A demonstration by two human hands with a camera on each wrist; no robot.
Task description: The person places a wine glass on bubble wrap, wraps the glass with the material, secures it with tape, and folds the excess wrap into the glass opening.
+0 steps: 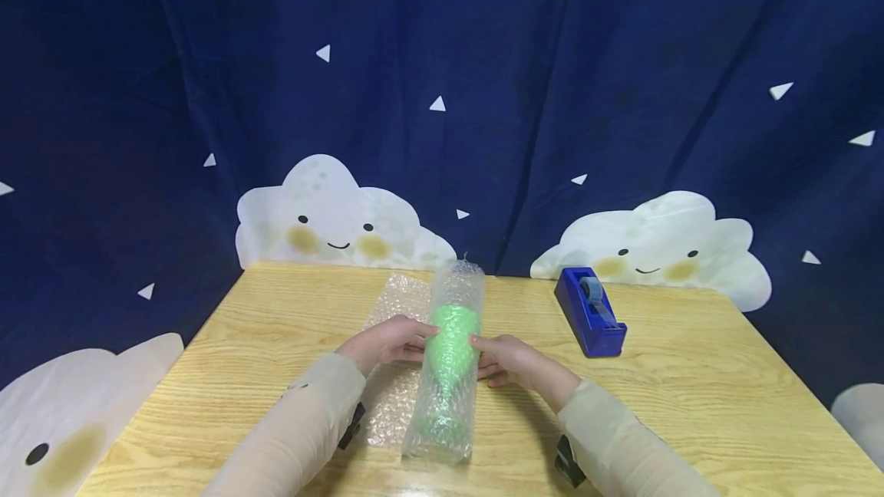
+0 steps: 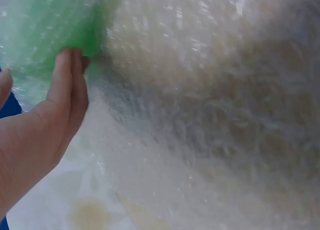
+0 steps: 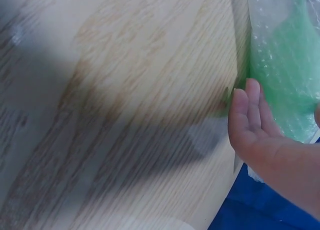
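A green goblet-shaped object (image 1: 453, 332), with a broad bowl, narrow middle and wider base, shows through a roll of bubble wrap (image 1: 459, 282) standing lengthwise on the table's middle. My left hand (image 1: 395, 340) holds the roll's left side, thumb on top and fingers along the flank. From the right, my right hand (image 1: 516, 363) grips it in the same way. A loose flat stretch of bubble wrap (image 1: 390, 405) spreads out to the left, beneath the left hand. The right wrist view shows the right fingers (image 3: 242, 112) against the wrapped green side.
On the wooden table (image 1: 691, 405), a blue tape dispenser (image 1: 592, 313) with a roll of clear tape stands at the back right. A dark blue curtain (image 1: 442, 60) with white clouds and triangles hangs behind the table.
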